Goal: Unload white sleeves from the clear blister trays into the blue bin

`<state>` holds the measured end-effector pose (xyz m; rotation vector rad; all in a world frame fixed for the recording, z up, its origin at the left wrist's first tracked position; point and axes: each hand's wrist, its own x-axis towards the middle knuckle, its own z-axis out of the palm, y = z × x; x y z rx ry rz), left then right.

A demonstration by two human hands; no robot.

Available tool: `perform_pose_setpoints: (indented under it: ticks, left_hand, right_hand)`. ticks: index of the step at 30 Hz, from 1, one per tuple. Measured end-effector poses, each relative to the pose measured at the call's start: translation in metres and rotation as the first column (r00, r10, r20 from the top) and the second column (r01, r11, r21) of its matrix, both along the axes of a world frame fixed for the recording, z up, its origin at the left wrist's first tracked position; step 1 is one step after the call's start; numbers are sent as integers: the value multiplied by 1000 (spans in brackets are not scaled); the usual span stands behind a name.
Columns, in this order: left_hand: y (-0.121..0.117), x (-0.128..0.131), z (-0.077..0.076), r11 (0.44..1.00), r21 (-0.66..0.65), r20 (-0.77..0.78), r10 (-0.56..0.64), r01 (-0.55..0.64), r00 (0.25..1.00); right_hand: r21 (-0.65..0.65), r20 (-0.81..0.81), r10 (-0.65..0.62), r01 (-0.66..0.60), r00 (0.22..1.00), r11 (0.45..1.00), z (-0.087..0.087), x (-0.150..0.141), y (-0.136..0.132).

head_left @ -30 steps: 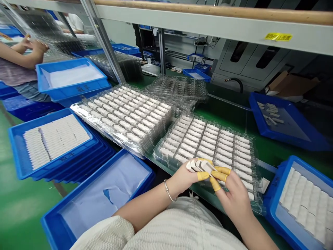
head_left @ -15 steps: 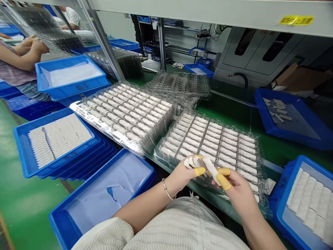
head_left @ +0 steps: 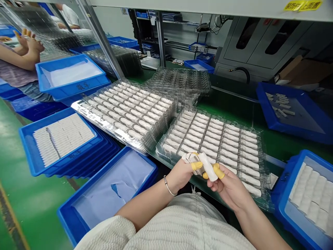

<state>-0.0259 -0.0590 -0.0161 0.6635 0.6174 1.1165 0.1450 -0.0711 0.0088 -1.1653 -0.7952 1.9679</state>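
Observation:
Several white curved strips (head_left: 191, 158) are stacked in my left hand (head_left: 182, 172), whose fingers are closed round them. My right hand (head_left: 229, 182) pinches one longer white rounded piece (head_left: 208, 167) beside that stack, and its upper end lies against my left fingers. Yellow finger covers sit on the thumbs and fingertips of both hands. Just beyond my hands lies a clear plastic tray (head_left: 220, 137) with rows of similar white pieces. Parts of its near rows are hidden behind my hands. What the right fingertips touch underneath does not show.
To the left stands a stack of filled clear trays (head_left: 130, 111). Blue bins hold white pieces at the left (head_left: 26, 139) and right (head_left: 278, 194); another blue bin (head_left: 69, 215) has a pale sheet. Clear trays (head_left: 182, 81) lie behind. A co-worker's hands (head_left: 30, 43) are at far left.
The white piece in my right hand has turned to show its broad, smooth face. Both hands stay close together. The co-worker's hands have risen and their fingers have spread.

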Motion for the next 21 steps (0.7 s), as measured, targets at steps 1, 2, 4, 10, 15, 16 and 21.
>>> perform_pose_setpoints:
  ticks: [1,2,4,10,15,16,21]
  left_hand:
    - [0,0,-2,1000,-3,0,3,-3,1000]
    - [0,0,-3,1000,-3,-1,10,-10,1000]
    - [1,0,-7,999,0,0,36,-36,999]
    - [1,0,-7,998,24,22,51,-52,998]
    - [0,-1,-2,1000,-7,7,-8,8,1000]
    - [1,-1,-1,1000,-13,7,-10,11,1000]
    - [1,1,-3,999,6,-11,48,-48,999]
  right_hand:
    - [15,12,-5,5,1000,1000,-1,0,0]
    - [35,25,-14,13,1000,999,-1,-1,-1]
    - [89,56,-27,22,998,996,-3,-1,0]
    - [216,211,-17,-30,977,976,-3,2,1]
    - [251,252,4,-69,968,966,-5,-3,-2]
    - [257,270,8,-80,963,963,-7,-4,-2]
    - [404,386,-97,-74,917,912,-8,-9,3]
